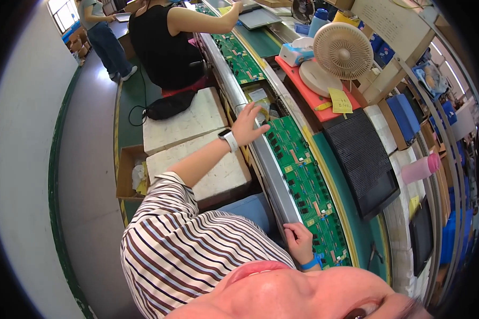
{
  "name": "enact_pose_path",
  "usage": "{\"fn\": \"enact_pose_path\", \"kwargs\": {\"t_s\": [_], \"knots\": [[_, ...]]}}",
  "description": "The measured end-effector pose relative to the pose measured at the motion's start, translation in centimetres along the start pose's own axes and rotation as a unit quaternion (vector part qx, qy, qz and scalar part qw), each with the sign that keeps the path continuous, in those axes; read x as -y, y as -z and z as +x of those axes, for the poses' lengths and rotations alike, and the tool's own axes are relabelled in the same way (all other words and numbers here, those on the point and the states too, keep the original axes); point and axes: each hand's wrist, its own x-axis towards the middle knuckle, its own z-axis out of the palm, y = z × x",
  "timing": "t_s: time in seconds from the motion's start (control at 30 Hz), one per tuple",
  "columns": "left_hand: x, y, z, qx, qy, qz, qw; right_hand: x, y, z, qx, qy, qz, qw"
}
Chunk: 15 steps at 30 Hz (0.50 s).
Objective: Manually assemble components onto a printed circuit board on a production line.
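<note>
My left hand (248, 126), with a white watch on its wrist, is stretched out over the grey metal rail (274, 173) of the assembly line. Its fingers are spread and hold nothing, close to the end of a row of green circuit boards (303, 175). Black and coloured components stand on these boards. Lower down the line, my right hand (299, 239), wearing a blue wristband, rests at the same rail. The fingers there are curled over the rail, beside the boards. Just past my left hand, a gap in the row shows a roll of tape (262, 112).
A person in a black top (162, 48) works farther up the line, beside more green boards (237, 58). Right of the line are a fan (343, 51), a black tray (362, 159), a pink bottle (420, 168) and pliers (375, 256). White foam blocks (183, 119) lie left of the line.
</note>
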Motion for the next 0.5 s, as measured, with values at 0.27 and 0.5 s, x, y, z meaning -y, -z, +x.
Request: {"fn": "enact_pose_path", "kwargs": {"t_s": [0.27,0.5], "knots": [[6.9,16.5,14.2,-0.1,0.13,0.21,0.964,0.2,0.1,0.2,0.008,-0.031,0.011,0.999],[10.2,29.0,21.3,-0.297,0.17,0.239,0.909,0.3,0.1,-0.2,0.004,-0.022,0.008,1.0]]}}
